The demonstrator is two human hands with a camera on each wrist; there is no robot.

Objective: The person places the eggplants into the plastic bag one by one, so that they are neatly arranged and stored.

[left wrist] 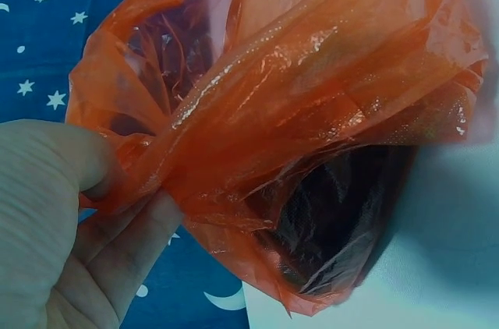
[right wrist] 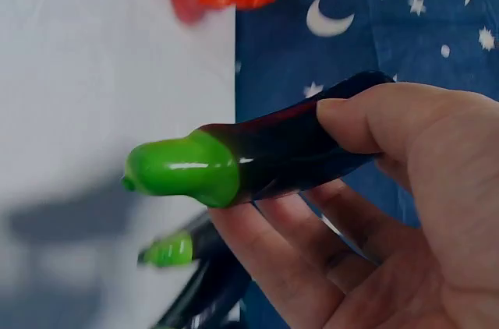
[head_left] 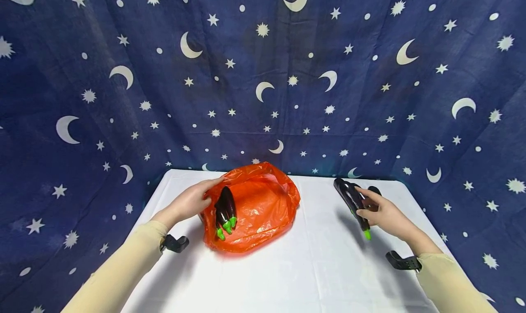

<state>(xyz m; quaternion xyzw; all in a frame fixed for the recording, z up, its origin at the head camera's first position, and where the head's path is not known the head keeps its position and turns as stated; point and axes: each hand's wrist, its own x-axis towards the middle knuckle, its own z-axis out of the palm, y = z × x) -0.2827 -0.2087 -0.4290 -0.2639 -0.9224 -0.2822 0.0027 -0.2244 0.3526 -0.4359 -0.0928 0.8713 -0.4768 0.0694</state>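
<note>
An orange-red plastic bag point(head_left: 263, 208) lies on the left part of the table, its mouth open toward me. My left hand point(head_left: 193, 201) pinches the bag's edge between thumb and fingers, as the left wrist view shows. Inside the bag are several dark eggplants point(head_left: 224, 208) with green stem ends. On the right, my right hand point(head_left: 386, 217) grips an eggplant point(right wrist: 288, 150) between thumb and fingers, its bright green cap point(right wrist: 183, 167) toward the front. Beyond and below the hand are more eggplants point(head_left: 374, 190), partly hidden by it.
A white cloth covers the table point(head_left: 312, 267). Dark blue fabric point(head_left: 287, 112) with moons and stars stands behind the table and at both sides. Each wrist wears a black camera mount, one on the left point(head_left: 174, 243) and one on the right point(head_left: 402, 261).
</note>
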